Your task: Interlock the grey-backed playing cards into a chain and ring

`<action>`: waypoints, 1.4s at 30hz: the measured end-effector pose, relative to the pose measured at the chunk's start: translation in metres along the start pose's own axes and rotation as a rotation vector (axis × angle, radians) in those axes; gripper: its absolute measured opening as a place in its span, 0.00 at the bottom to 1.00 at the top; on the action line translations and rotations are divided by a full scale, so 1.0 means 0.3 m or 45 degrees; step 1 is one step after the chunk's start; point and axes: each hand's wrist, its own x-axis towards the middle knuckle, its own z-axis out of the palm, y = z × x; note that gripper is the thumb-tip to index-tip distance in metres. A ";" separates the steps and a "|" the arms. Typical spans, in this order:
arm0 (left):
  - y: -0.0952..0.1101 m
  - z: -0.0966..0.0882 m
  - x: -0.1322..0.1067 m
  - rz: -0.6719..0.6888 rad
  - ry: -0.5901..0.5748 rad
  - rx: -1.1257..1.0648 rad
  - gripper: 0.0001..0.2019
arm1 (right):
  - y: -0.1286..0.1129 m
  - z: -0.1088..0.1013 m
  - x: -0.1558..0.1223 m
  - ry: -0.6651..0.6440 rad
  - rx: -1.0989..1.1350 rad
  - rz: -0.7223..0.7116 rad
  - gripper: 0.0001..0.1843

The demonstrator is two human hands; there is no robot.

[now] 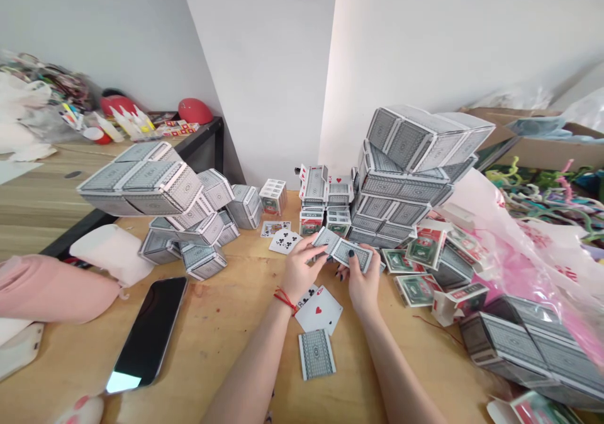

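Observation:
My left hand (298,267), with a red string on its wrist, and my right hand (364,280) meet over the wooden table (226,342). Together they pinch a bent pair of grey-backed playing cards (346,251); each hand's fingers are closed on one end. Just under my hands lie loose cards: an ace of hearts (319,311) face up, a face-down card (316,353) nearer me, and a clubs card (285,240) further off. Small cubes folded from cards (311,204) stand right behind my hands.
A big stack of card blocks (406,172) rises at the right, another pile (165,197) at the left. A black phone (150,329) lies at the near left beside a pink cloth (51,289). Card boxes (419,267), a pink plastic bag (528,254) and more blocks (528,342) crowd the right.

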 end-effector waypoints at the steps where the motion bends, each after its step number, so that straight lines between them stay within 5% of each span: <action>1: 0.002 -0.001 -0.001 0.009 -0.008 0.005 0.10 | -0.001 -0.001 0.001 0.004 -0.005 0.001 0.18; 16: 0.039 -0.005 -0.007 0.024 -0.014 0.032 0.10 | -0.001 0.003 0.002 -0.009 0.081 0.079 0.19; 25: -0.008 -0.051 0.027 -0.396 0.213 -0.248 0.12 | -0.019 0.012 -0.020 -0.306 0.039 0.154 0.18; 28: -0.032 -0.075 0.042 -0.458 0.067 -0.277 0.10 | -0.016 0.015 -0.028 -0.483 0.067 0.214 0.20; 33: -0.028 -0.093 0.049 -0.449 -0.142 -0.315 0.07 | 0.001 0.016 -0.031 -0.537 0.073 0.260 0.19; 42: -0.014 -0.043 0.028 -0.430 0.022 -0.083 0.03 | 0.025 0.015 -0.028 -0.543 0.057 0.265 0.21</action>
